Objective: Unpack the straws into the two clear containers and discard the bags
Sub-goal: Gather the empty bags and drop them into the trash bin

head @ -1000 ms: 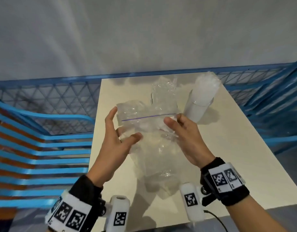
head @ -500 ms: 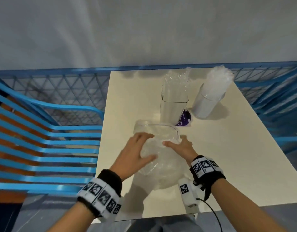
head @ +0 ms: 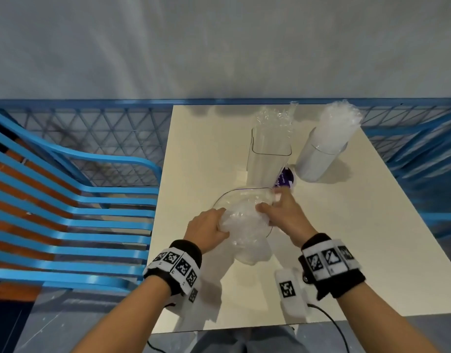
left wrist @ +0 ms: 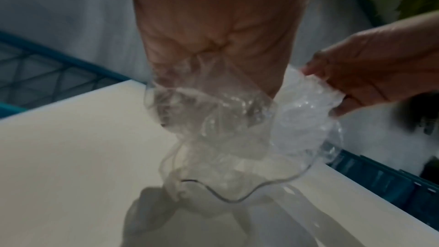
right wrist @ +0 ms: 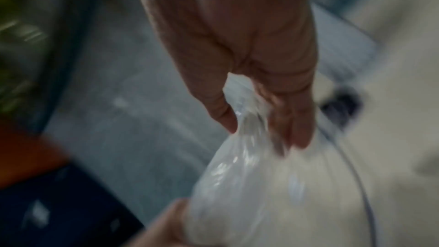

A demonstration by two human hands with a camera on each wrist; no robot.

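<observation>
While the crumpled clear bag (head: 244, 225) sits bunched above the near middle of the cream table (head: 346, 238), the left hand (head: 206, 231) grips its left side with curled fingers and the right hand (head: 283, 215) pinches its right edge between thumb and fingers. Beyond it stand a square clear container (head: 269, 159) holding crumpled plastic and a round container (head: 321, 154) packed with straws (head: 339, 121), a purple lid (head: 285, 178) between their bases. Left of the table is a blue chair (head: 66, 212).

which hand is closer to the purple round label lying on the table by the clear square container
Right. The right hand reaches toward the purple round label, its fingertips just short of it, while gripping the crumpled clear plastic bag. The left hand grips the bag's other side, farther away.
</observation>
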